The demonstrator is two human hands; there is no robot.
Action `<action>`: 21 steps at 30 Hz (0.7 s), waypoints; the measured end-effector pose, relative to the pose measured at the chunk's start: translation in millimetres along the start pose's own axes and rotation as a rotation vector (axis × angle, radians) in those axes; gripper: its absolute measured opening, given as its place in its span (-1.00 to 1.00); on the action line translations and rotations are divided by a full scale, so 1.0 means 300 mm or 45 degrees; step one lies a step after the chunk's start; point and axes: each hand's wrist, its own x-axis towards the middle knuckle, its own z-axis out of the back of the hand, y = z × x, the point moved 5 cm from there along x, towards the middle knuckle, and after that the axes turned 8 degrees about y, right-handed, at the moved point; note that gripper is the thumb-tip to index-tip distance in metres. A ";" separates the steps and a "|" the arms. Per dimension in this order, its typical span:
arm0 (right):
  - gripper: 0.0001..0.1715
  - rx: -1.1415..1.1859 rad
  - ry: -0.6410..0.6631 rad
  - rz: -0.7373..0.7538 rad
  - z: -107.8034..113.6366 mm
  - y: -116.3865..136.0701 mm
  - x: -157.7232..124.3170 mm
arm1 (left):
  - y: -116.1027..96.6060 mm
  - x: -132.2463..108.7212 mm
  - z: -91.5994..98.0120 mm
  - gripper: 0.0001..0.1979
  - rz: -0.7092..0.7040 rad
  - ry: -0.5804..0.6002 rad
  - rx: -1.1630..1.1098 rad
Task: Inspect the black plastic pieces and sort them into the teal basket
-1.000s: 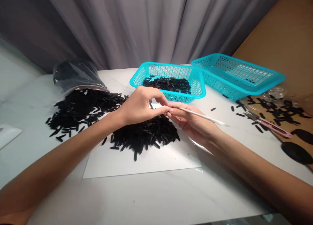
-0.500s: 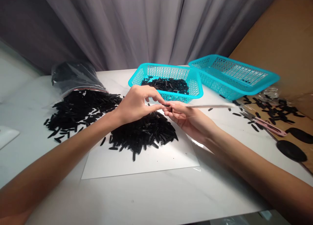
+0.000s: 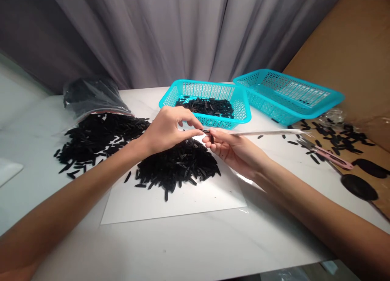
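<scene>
Right fingers (image 3: 209, 139) still pinch a black piece (image 3: 207, 131); parted left fingers (image 3: 195, 132) touch it, white stick (image 3: 265, 132) still level.

Table (image 3: 183, 244), white marble-look, carrying: two teal plastic mesh baskets (image 3: 204, 86) (image 3: 288, 94); one clear plastic bag (image 3: 91, 96); one white sheet (image 3: 170, 210); one pair of pink-handled snips (image 3: 335, 159); one black oval piece (image 3: 358, 187). Behind: grey curtain (image 3: 152, 37); brown cardboard (image 3: 344, 57).

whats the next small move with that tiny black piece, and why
Probably let the left hand take a firm pinch on the small black piece. The piece sits right at the fingertips of both hands, and the right hand is also holding a thin white stick, so the left looks like the freer hand.
</scene>
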 end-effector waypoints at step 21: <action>-0.90 -0.032 0.057 -0.001 0.009 -0.008 0.006 | 0.004 -0.002 0.002 -0.93 0.033 0.079 -0.053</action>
